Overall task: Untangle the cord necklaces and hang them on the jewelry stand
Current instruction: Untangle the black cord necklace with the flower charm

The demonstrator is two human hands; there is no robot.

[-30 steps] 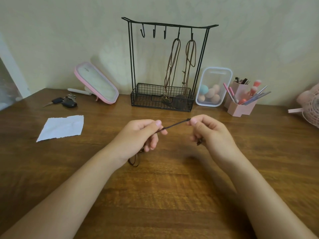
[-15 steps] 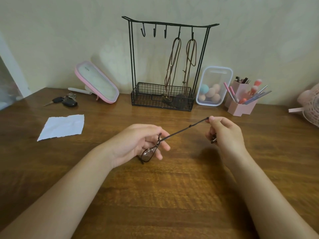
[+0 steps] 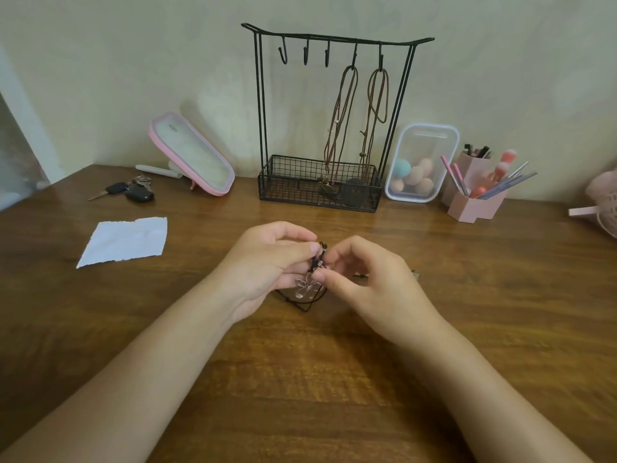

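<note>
A black cord necklace with a clear flower-shaped pendant is bunched between my two hands above the middle of the wooden table. My left hand pinches the cord near its small metal beads. My right hand pinches it from the other side, fingertips almost touching the left ones. Loops of cord hang under the pendant onto the table. At the back stands the black wire jewelry stand. Two brown cord necklaces hang from its two right hooks, while its three left hooks are bare.
A white paper scrap lies at the left. Keys and a tilted pink mirror sit behind it. Right of the stand are a clear box of sponges, a pink brush holder and a pink fan.
My hands held the cord stretched taut between them, then came together. The cord is now bunched between my fingertips and the pendant has come into view.
</note>
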